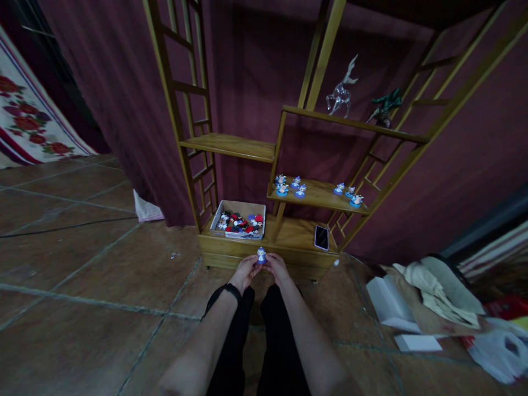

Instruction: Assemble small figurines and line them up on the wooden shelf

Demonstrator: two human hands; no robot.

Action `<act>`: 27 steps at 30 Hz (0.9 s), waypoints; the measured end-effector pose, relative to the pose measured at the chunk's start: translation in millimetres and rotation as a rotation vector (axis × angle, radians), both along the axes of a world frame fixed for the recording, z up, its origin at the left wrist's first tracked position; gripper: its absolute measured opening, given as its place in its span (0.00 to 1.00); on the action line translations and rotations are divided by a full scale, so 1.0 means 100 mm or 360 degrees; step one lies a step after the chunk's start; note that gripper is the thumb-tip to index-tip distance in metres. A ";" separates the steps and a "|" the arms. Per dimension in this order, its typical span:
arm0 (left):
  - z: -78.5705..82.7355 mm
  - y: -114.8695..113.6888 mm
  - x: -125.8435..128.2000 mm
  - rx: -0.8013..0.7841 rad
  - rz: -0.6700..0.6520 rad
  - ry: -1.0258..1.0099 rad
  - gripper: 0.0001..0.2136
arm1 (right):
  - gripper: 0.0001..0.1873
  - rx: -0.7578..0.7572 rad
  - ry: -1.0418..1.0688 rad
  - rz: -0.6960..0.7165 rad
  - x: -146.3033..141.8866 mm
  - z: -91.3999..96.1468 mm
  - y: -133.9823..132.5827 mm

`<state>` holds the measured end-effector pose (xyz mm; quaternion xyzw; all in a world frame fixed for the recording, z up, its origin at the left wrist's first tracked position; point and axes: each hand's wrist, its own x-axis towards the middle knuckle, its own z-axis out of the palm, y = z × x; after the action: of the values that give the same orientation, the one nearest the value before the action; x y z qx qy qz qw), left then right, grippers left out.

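Observation:
A small white and purple figurine [261, 255] stands upright between my two hands, in front of the shelf's drawer base. My left hand [246, 269] grips its base from the left, with a dark band on that wrist. From the other side, my right hand [276, 265] has its fingers closed on the same figurine. Just beyond lies an open white box [240, 207] holding many small red, black, white and purple figures. On the middle shelf [317, 193], several similar figurines [300, 190] stand at the left and more figurines [350, 192] at the right.
A phone [322, 237] lies on the lower shelf [291, 233]. Higher up stand a clear glass deer [340, 98] and a dark green ornament [386, 108]. White boxes [391, 303], cloth and a plastic bag [500, 350] are on the floor at right. A cable crosses the floor at left.

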<state>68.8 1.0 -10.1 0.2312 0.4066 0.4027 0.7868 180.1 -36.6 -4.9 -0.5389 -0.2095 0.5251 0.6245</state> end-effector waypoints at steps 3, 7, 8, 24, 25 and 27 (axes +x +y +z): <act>0.01 0.00 0.00 -0.0025 0.0022 0.0033 0.02 | 0.18 -0.0027 0.0019 -0.0016 0.00 0.03 -0.01; 0.01 0.01 0.01 -0.0054 -0.0005 0.0044 0.07 | 0.19 -0.0049 0.0032 0.0030 -0.01 0.07 -0.03; 0.01 0.02 0.01 -0.0054 -0.0020 0.0047 0.08 | 0.19 -0.0043 0.0038 0.0039 -0.01 0.07 -0.03; -0.10 0.06 0.02 -0.0008 -0.0059 0.0017 0.01 | 0.16 -0.0118 0.0046 0.0049 0.02 0.03 0.01; -0.09 0.06 0.02 -0.0011 -0.0063 0.0016 0.01 | 0.16 -0.0132 0.0044 0.0039 0.02 0.03 0.02; -0.08 0.05 0.02 -0.0015 -0.0064 0.0016 0.01 | 0.15 -0.0130 0.0044 0.0030 0.02 0.02 0.02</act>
<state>70.6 6.3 -18.4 0.2377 0.4078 0.3837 0.7937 182.0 -34.9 -2.9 -0.5547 -0.1842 0.5465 0.5997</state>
